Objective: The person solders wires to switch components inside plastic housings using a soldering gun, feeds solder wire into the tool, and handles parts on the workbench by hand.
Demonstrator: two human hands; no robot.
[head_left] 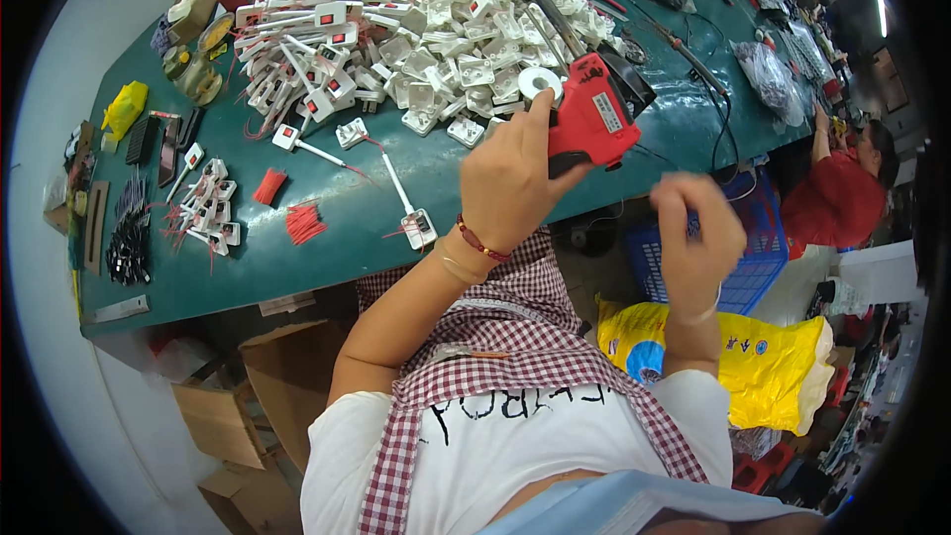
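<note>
My left hand (510, 173) is closed around a red and black pistol-shaped tool (599, 114), which looks like a soldering gun. The tool is raised above the bench's front edge. Beside my left index finger is a white ring-shaped spool (540, 85). Right of the tool, my right hand (701, 243) is raised and bent, in front of a blue basket; motion blurs its fingers. Under my left wrist, a white switch piece with a long stem and red wires (418, 228) lies on the green bench (347, 203). Another such piece (287, 137) lies farther left.
White plastic housings (466, 40) and wired switch pieces (327, 50) pile up across the back. Red tubes (305, 224), black parts (131, 243) and a glass jar (193, 79) are at left. A soldering iron (693, 59) and cable lie right. Another person (837, 193) sits beyond the blue basket (758, 248).
</note>
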